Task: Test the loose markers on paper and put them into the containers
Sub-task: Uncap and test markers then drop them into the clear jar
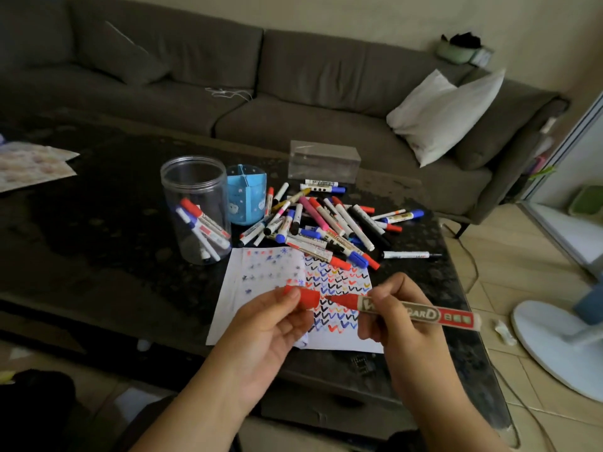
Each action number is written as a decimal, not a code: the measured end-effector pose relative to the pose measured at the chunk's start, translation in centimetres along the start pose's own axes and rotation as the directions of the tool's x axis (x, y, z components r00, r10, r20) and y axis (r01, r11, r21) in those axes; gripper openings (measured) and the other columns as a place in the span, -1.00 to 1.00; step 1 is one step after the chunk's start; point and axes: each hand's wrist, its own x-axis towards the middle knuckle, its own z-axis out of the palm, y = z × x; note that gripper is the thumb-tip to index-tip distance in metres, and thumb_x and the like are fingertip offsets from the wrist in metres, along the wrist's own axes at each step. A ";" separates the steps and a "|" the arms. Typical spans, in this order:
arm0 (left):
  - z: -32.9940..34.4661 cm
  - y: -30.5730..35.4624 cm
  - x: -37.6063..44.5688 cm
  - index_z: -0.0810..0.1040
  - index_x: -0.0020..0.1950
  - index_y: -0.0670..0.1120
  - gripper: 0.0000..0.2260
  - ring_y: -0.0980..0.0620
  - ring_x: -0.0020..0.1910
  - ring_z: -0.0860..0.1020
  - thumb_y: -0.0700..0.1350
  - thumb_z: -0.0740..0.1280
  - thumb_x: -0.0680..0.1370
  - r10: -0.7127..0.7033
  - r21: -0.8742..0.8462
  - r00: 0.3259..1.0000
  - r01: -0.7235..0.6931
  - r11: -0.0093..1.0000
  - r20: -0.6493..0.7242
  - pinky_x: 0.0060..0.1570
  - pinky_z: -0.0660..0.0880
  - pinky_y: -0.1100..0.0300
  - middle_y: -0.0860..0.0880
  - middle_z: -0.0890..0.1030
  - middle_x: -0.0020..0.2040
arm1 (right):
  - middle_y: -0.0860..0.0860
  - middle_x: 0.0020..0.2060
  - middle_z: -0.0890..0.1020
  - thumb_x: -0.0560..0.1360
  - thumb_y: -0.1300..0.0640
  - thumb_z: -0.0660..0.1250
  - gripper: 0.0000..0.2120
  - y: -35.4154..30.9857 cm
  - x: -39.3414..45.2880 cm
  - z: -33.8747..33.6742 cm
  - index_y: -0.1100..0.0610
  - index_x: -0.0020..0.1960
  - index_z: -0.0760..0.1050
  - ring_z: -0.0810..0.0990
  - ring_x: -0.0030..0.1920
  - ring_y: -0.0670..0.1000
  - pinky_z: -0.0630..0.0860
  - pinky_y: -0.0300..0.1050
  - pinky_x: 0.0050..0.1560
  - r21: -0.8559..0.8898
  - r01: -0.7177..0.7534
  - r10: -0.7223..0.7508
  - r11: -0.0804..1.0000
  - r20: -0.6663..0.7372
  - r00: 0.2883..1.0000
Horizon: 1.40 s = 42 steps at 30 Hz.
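Holding a red cap (305, 297) pinched in the left hand (270, 324) and an uncapped red marker (404, 310) gripped in the right hand (399, 324) above the check-marked paper (339, 337) on the worktop (98, 243), a person appears mid-test, with recapping and dropping it into the clear jar (195, 190) seemingly next.

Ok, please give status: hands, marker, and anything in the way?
Left hand holds red cap. Right hand holds uncapped red marker, tip facing cap. Both above paper. Nothing in the way.
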 end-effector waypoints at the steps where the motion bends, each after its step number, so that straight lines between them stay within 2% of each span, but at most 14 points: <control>1: 0.1 0.1 -0.5 0.58 -0.14 -0.21 -0.81 0.04 -0.36 0.60 -0.19 0.35 0.29 -0.006 -0.003 1.000 0.006 1.000 0.013 -0.18 0.57 0.16 -0.11 0.64 -0.32 | 0.10 -0.52 0.48 0.54 0.23 0.24 -0.78 -0.2 -0.2 0.1 0.18 -0.28 0.35 0.40 -0.48 -0.04 0.33 -0.29 -0.43 -0.007 0.004 -0.004 1.000 0.004 1.000; 4: 0.2 0.3 -1.6 0.58 -0.10 -0.22 -0.79 0.03 -0.34 0.62 -0.21 0.35 0.30 0.004 0.027 0.997 -0.006 1.000 0.071 -0.21 0.61 0.18 -0.12 0.65 -0.28 | 0.09 -0.52 0.49 0.55 0.28 0.20 -0.79 -0.7 -0.7 0.4 0.20 -0.26 0.35 0.43 -0.48 -0.05 0.36 -0.32 -0.41 -0.048 0.016 -0.014 0.999 0.035 0.999; 11: -0.2 1.4 -3.4 0.59 -0.08 -0.25 -0.75 0.04 -0.27 0.62 -0.17 0.38 0.29 0.063 0.338 0.985 -0.115 0.934 0.163 -0.21 0.58 0.24 -0.14 0.65 -0.23 | 0.01 -0.56 0.46 0.50 0.23 0.29 -0.79 -2.5 -1.5 0.6 0.23 -0.30 0.40 0.38 -0.53 -0.12 0.33 -0.35 -0.45 -0.161 0.087 -0.075 0.983 0.079 0.994; 15: 0.0 1.8 -4.5 0.62 -0.07 -0.17 -0.75 0.06 -0.29 0.57 -0.05 0.36 0.35 0.082 0.570 0.971 -0.198 0.797 0.223 -0.15 0.53 0.23 -0.06 0.64 -0.31 | -0.01 -0.58 0.42 0.47 0.17 0.32 -0.76 -3.0 -1.7 0.9 0.14 -0.36 0.41 0.34 -0.55 -0.12 0.30 -0.34 -0.49 -0.106 0.097 -0.090 0.990 0.069 0.994; 18: 0.3 2.3 -5.2 0.62 -0.08 -0.06 -0.89 0.09 -0.31 0.55 -0.09 0.33 0.48 0.133 0.677 0.951 -0.293 0.675 0.279 -0.15 0.51 0.25 0.00 0.63 -0.32 | -0.02 -0.58 0.38 0.46 0.06 0.38 -0.69 -2.9 -1.7 1.1 0.08 -0.41 0.40 0.31 -0.54 -0.12 0.28 -0.32 -0.48 -0.106 0.103 -0.095 0.989 0.075 0.993; 21: 0.6 2.5 -6.0 0.61 -0.08 -0.03 -0.90 0.13 -0.34 0.54 -0.09 0.29 0.53 0.183 0.720 0.913 -0.401 0.566 0.365 -0.22 0.49 0.32 0.04 0.63 -0.31 | 0.01 -0.54 0.33 0.33 -0.06 0.34 -0.66 -2.8 -1.9 1.6 0.13 -0.43 0.33 0.27 -0.49 -0.07 0.25 -0.26 -0.45 -0.085 0.107 -0.103 0.991 0.050 0.993; 24: 1.1 2.8 -6.7 0.61 -0.12 -0.03 -0.86 0.14 -0.39 0.52 -0.01 0.30 0.47 0.234 0.700 0.877 -0.476 0.532 0.419 -0.30 0.44 0.37 0.03 0.61 -0.34 | -0.04 -0.57 0.31 0.29 -0.01 0.30 -0.74 -2.8 -2.1 2.5 0.04 -0.47 0.30 0.24 -0.52 -0.08 0.23 -0.24 -0.49 0.058 0.087 -0.089 0.995 0.034 0.995; 28: 1.2 3.0 -6.8 0.62 -0.13 -0.02 -0.84 0.16 -0.43 0.48 0.01 0.30 0.44 0.274 0.691 0.861 -0.508 0.514 0.429 -0.36 0.42 0.36 0.02 0.58 -0.39 | 0.01 -0.55 0.25 0.36 0.19 0.25 -0.71 -3.0 -1.9 3.8 0.08 -0.45 0.21 0.19 -0.53 -0.07 0.14 -0.19 -0.51 0.209 0.021 -0.022 0.978 0.003 1.000; 31: 0.8 3.1 -5.8 0.62 -0.16 -0.03 -0.89 0.21 -0.43 0.49 -0.05 0.33 0.49 0.303 0.733 0.885 -0.463 0.498 0.353 -0.36 0.44 0.35 0.01 0.57 -0.40 | 0.06 -0.53 0.27 0.47 0.13 0.33 -0.68 -2.1 -1.0 4.1 0.12 -0.37 0.28 0.20 -0.52 -0.06 0.18 -0.19 -0.48 0.220 -0.115 0.109 0.969 0.043 0.993; 34: -0.7 4.1 -3.4 0.62 -0.17 0.00 -0.93 0.11 -0.32 0.55 -0.08 0.37 0.50 0.383 0.832 0.886 -0.409 0.374 0.263 -0.23 0.51 0.17 -0.03 0.60 -0.31 | 0.04 -0.49 0.48 0.48 -0.09 0.27 -0.67 -0.9 0.1 4.1 0.20 -0.19 0.46 0.34 -0.47 -0.08 0.33 -0.20 -0.40 -0.002 -0.364 0.362 0.931 0.119 0.925; 36: -2.0 5.7 -2.0 0.61 -0.15 0.03 -0.98 0.07 -0.24 0.57 -0.06 0.39 0.48 0.443 0.886 0.875 -0.352 0.302 0.196 -0.21 0.51 0.18 0.00 0.61 -0.25 | 0.01 -0.44 0.56 0.49 -0.13 0.27 -0.66 -0.4 0.9 3.8 0.17 -0.06 0.52 0.40 -0.45 -0.09 0.40 -0.20 -0.34 -0.282 -0.412 0.438 0.866 0.032 0.898; 38: -3.1 7.6 -1.0 0.61 -0.12 0.03 -0.98 0.12 -0.21 0.57 -0.05 0.41 0.46 0.495 0.925 0.851 -0.314 0.216 0.173 -0.19 0.50 0.25 0.05 0.62 -0.23 | -0.01 -0.29 0.60 0.47 -0.10 0.33 -0.77 -0.4 2.1 4.0 0.06 -0.04 0.53 0.46 -0.38 -0.14 0.41 -0.28 -0.32 -0.575 -0.237 0.272 0.783 -0.027 0.962; 40: -3.6 9.2 -0.4 0.61 -0.09 0.02 -0.94 0.16 -0.20 0.57 -0.05 0.41 0.47 0.506 0.946 0.841 -0.294 0.137 0.189 -0.15 0.52 0.27 0.07 0.62 -0.21 | -0.12 -0.07 0.55 0.49 -0.03 0.35 -0.83 -1.0 3.6 5.4 -0.07 0.07 0.49 0.49 -0.23 -0.17 0.41 -0.41 -0.28 -0.744 0.061 0.068 0.665 0.143 0.987; 42: -3.8 10.7 0.1 0.60 -0.04 0.03 -0.92 0.18 -0.18 0.57 -0.04 0.40 0.48 0.508 0.953 0.838 -0.287 0.099 0.199 -0.10 0.53 0.26 0.08 0.63 -0.18 | -0.20 0.10 0.44 0.50 -0.01 0.34 -0.67 -1.2 5.3 7.8 -0.13 0.26 0.43 0.45 -0.11 -0.22 0.40 -0.48 -0.20 -0.775 0.315 0.013 0.548 0.384 0.923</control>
